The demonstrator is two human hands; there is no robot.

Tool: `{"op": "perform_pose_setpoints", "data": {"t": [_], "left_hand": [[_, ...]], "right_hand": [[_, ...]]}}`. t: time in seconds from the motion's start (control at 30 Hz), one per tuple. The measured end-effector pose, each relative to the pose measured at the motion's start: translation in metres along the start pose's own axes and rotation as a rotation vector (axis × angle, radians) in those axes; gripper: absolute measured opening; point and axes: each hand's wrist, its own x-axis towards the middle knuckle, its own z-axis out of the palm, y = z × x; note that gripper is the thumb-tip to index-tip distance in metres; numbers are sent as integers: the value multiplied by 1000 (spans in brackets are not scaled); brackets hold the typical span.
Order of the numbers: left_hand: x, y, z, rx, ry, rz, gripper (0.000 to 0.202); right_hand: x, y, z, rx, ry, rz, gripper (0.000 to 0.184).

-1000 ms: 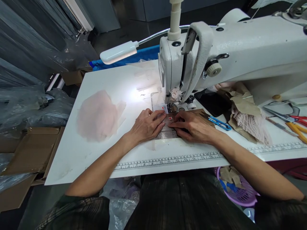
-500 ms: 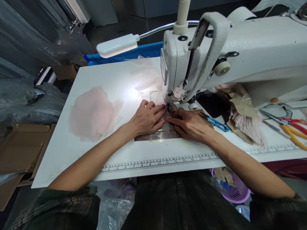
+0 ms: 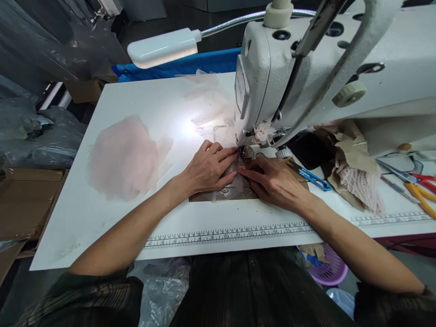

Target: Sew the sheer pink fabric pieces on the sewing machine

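My left hand [image 3: 208,170] lies flat, fingers stretched out, on a brown sheer fabric piece [image 3: 235,190] just in front of the presser foot [image 3: 247,152] of a white sewing machine [image 3: 306,77]. My right hand [image 3: 274,181] presses the same fabric from the right, its fingertips almost meeting those of the left hand below the needle. Both hands hold the fabric down on the white table [image 3: 136,227]. The needle itself is hidden behind the machine head.
A pale pink sheer fabric pile [image 3: 124,156] lies to the left. A lamp [image 3: 163,45] shines on the table. Blue thread snips [image 3: 311,177], beige paper and lace [image 3: 354,172], and orange and red scissors [image 3: 417,188] lie at the right. A purple basket [image 3: 329,270] sits below.
Both hands have slid the brown fabric forward toward the presser foot. The camera has moved closer to the machine.
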Motion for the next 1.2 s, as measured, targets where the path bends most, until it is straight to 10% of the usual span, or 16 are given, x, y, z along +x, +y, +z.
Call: {"op": "perform_pose_setpoints", "data": {"t": [1.2], "left_hand": [[-1, 12, 1, 35, 102, -38, 38]], "right_hand": [[-2, -3, 5, 43, 71, 88, 29]]}}
